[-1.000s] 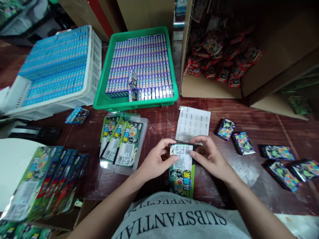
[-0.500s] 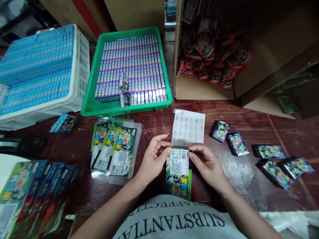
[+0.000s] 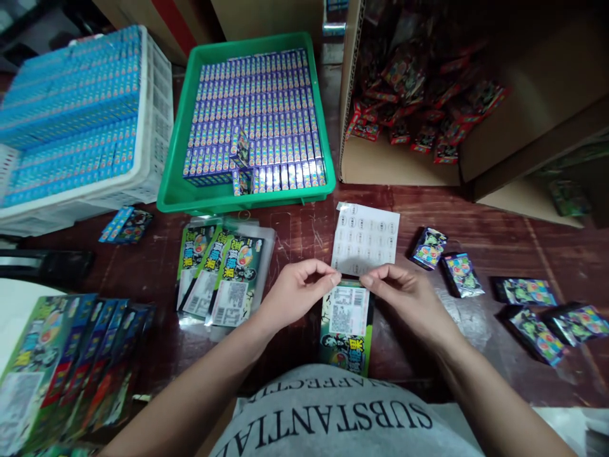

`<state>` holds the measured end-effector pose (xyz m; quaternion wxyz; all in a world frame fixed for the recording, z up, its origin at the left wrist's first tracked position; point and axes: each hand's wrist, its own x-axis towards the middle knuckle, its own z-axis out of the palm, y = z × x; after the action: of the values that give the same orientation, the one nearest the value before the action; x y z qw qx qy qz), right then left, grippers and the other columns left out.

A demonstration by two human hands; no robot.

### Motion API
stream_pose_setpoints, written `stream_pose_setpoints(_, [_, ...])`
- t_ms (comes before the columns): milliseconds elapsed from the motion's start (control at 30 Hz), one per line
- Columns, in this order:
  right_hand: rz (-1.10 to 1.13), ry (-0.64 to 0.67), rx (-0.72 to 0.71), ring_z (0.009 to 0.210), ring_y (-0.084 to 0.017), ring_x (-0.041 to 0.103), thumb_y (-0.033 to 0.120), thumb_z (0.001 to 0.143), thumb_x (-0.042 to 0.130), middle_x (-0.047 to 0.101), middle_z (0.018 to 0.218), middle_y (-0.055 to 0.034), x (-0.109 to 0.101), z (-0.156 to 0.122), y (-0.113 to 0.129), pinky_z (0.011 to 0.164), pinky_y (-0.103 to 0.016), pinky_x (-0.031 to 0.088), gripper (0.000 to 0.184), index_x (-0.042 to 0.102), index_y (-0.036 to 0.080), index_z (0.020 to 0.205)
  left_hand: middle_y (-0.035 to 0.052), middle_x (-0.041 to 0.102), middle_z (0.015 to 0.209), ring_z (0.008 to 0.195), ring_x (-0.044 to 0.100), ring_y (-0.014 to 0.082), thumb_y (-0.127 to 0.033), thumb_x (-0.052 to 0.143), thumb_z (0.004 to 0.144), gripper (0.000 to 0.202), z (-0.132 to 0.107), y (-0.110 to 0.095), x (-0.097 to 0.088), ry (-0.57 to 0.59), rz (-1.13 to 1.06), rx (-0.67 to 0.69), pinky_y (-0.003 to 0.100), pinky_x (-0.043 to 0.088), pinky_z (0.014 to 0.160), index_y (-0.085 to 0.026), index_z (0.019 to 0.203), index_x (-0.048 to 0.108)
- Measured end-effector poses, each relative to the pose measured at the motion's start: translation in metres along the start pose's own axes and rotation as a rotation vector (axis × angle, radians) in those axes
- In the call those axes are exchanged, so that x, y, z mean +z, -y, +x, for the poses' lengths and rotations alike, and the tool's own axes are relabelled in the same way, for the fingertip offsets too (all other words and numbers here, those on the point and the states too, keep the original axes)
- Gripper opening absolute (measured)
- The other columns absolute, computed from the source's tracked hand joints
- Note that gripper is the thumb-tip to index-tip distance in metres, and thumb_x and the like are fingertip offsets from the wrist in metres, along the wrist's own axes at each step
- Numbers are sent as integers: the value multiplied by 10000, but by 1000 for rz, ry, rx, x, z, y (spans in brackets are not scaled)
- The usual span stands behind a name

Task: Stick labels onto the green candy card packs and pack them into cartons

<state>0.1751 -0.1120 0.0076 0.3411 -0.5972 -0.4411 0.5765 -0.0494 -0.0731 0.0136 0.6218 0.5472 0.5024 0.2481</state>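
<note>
A green and black printed packet (image 3: 346,324) with a white barcode label lies upside down before me, close to my shirt. At its far edge, my left hand (image 3: 301,289) pinches the left corner between thumb and forefinger. My right hand (image 3: 397,292) pinches the same edge at the right corner. Just beyond the hands lies a white sheet of round stickers (image 3: 366,235). Three similar packets (image 3: 238,279) in clear sleeves overlap one another on the table to the left.
A green tray (image 3: 245,203) holds rows of purple boxes; a white crate (image 3: 159,95) holds blue ones. An open carton (image 3: 399,162) contains red packs. Several small dark boxes (image 3: 461,274) lie at right. More printed packets (image 3: 42,355) fan out at lower left.
Both hands have drawn their fingertips together into tighter pinches along the packet's far edge. The whole view has shifted slightly; the surrounding things stay in place.
</note>
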Motion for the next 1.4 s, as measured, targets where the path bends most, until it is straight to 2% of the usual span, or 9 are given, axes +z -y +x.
stream_pose_setpoints(200, [-229,136,-280,1005,-239,714,457,939,655,761,1067,-54,-25,12,0,884,-425,584,234,759,262,860,39,770,988,906,707,195,-376,750,864,176,7,11,-7,85,93,74,379,559,863,-220,944,738])
stream_pose_setpoints(333, [-630,-95,-618,1148,-299,640,423,954,630,698,1179,-105,-39,78,12,1021,-525,494,254,737,261,1117,29,754,989,924,704,191,-347,704,910,126,22,13,-3,152,264,180,387,555,893,-233,958,728])
stream_pose_setpoints(433, [-800,-108,-642,1177,-343,598,406,927,655,684,1217,-133,-44,137,18,1064,-588,419,361,685,223,1237,58,716,1124,1060,676,224,-317,698,913,95,33,8,-4,171,457,304,440,531,984,-233,942,733])
stream_pose_setpoints(567, [-795,0,-585,1091,-315,616,373,872,716,720,1095,-103,-43,176,17,1025,-557,432,247,719,226,1070,92,621,1329,1230,600,267,-295,659,934,150,59,-6,-12,1,604,408,480,492,1058,-229,1053,724])
stream_pose_setpoints(767, [-611,29,-544,850,-196,677,397,947,631,741,939,-27,-51,161,18,834,-370,527,181,670,223,982,96,670,1306,1005,665,209,-235,639,930,462,122,-19,-5,-184,511,396,404,522,973,-191,1379,541])
stream_pose_setpoints(867, [-547,-22,-576,846,-202,687,429,935,667,746,931,-26,-59,150,22,804,-355,516,199,682,233,968,56,747,1060,916,679,195,-332,579,981,232,137,-13,5,-154,362,326,331,534,845,-195,1140,676])
stream_pose_setpoints(967, [-702,-83,-699,916,-223,698,389,968,638,763,974,-30,-65,142,25,888,-408,464,152,709,256,947,27,707,818,749,632,166,-458,566,979,324,140,-6,10,-134,239,237,269,497,674,-175,895,698])
stream_pose_setpoints(1200, [-461,-107,-767,971,-220,683,337,968,635,725,1029,-52,-67,145,30,875,-391,512,100,690,255,982,0,622,713,663,540,138,-543,597,935,410,142,-3,6,-108,193,145,242,423,603,-162,810,678])
stream_pose_setpoints(1400, [-210,48,-615,916,-190,678,327,918,698,701,993,-19,-52,162,26,862,-382,554,493,503,274,1367,-29,520,640,592,450,111,-574,588,930,464,141,-5,10,-93,129,151,233,349,542,-163,714,596])
